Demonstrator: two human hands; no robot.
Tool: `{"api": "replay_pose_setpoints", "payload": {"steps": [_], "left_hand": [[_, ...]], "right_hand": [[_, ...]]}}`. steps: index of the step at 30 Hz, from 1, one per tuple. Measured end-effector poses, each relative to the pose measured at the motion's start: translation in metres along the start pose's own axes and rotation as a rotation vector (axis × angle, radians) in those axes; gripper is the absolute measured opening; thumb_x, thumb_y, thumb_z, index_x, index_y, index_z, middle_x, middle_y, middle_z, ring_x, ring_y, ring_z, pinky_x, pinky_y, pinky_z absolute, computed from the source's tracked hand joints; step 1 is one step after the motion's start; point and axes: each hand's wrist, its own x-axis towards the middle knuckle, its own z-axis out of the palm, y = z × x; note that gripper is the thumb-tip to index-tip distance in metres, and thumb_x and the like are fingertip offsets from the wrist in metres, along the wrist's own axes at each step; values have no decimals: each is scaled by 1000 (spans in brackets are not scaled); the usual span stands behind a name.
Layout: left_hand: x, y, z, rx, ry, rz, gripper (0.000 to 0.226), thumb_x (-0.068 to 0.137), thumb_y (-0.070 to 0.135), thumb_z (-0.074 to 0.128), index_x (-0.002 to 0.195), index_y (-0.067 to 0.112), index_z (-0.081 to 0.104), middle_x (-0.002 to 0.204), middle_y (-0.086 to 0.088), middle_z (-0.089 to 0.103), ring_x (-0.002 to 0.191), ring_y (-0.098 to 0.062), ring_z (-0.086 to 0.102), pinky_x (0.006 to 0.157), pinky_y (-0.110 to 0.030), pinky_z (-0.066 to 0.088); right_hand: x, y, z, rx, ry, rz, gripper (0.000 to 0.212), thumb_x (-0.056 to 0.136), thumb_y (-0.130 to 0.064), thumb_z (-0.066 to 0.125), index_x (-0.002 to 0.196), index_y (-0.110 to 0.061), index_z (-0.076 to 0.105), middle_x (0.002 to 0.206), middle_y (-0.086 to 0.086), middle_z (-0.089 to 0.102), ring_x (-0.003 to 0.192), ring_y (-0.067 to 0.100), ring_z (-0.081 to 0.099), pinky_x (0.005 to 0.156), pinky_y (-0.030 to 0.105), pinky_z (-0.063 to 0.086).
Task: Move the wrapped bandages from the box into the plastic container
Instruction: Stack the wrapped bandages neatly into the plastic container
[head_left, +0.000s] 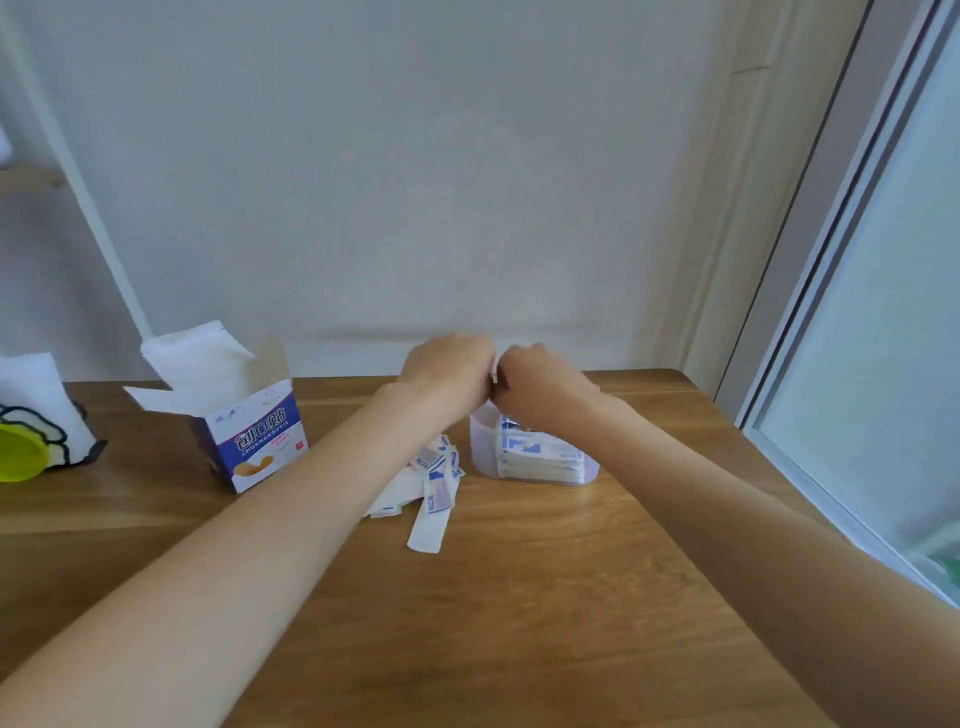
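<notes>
My left hand (449, 371) and my right hand (540, 382) meet knuckle to knuckle above the far side of the clear plastic container (483, 452). Both are curled, and a sliver of white shows between them; it looks like a wrapped bandage pinched by both. The container holds a stack of wrapped bandages (540, 454) lying flat. To its left a loose pile of wrapped bandages (431, 488) lies on the wooden table (519, 597), partly under my left forearm. The blue and white bandage box (260, 441) stands open further left, flaps up.
A white paper leaflet (197, 358) sticks up behind the box. At the far left edge sit a white holder with a black base (57, 410) and a yellow-green round object (21, 452). A wall runs behind the table, a window frame (831, 322) along the right.
</notes>
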Motion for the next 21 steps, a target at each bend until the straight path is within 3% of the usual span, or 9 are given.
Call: {"api": "replay_pose_setpoints", "payload": {"steps": [2, 3, 6, 9, 13, 17, 21], "left_hand": [[-19, -27, 13, -69, -21, -26, 20, 84, 8, 45, 88, 13, 64, 96, -9, 66, 92, -32, 60, 64, -31, 39], [-30, -41, 22, -90, -60, -49, 21, 86, 9, 44, 88, 15, 64, 97, -6, 66, 93, -28, 60, 65, -32, 42], [-64, -68, 49, -102, -255, -62, 25, 88, 26, 52, 112, 22, 59, 121, -1, 55, 117, -24, 46, 88, -33, 41], [-87, -78, 66, -130, -333, -84, 42, 87, 35, 59, 126, 22, 49, 135, -1, 42, 128, -25, 34, 95, -33, 35], [-94, -83, 70, -168, -236, -39, 33, 89, 32, 57, 119, 19, 52, 130, -1, 47, 121, -21, 43, 89, -28, 37], [-96, -84, 63, -115, -226, 36, 28, 91, 27, 55, 118, 18, 55, 124, 2, 54, 113, -16, 51, 75, -21, 36], [-101, -85, 61, 31, -204, 96, 23, 94, 20, 47, 111, 13, 60, 119, -3, 60, 103, -20, 59, 66, -22, 38]], "right_hand": [[-10, -17, 20, 52, -84, -91, 15, 91, -12, 43, 79, -10, 53, 100, 17, 66, 98, 32, 64, 61, 29, 43], [-14, -25, 35, 48, -140, -99, 16, 93, -15, 43, 79, -11, 50, 102, 17, 65, 99, 32, 63, 58, 28, 40], [-18, -36, 79, -25, -175, -23, 26, 97, -24, 43, 115, -7, 51, 120, 13, 57, 109, 30, 57, 72, 30, 43], [-18, -41, 105, -3, -74, 76, 39, 94, -28, 47, 126, -7, 37, 123, 12, 54, 110, 31, 57, 72, 33, 42], [-20, -48, 118, 214, -11, 83, 37, 91, -8, 44, 126, -10, 33, 114, 13, 58, 100, 35, 60, 71, 39, 48], [-23, -38, 108, 331, -90, 62, 40, 88, -5, 47, 126, -11, 34, 92, 10, 57, 87, 29, 62, 71, 39, 54], [-25, -30, 87, 302, -81, 64, 45, 87, 2, 44, 129, -8, 32, 109, 16, 58, 84, 29, 60, 71, 42, 56]]}}
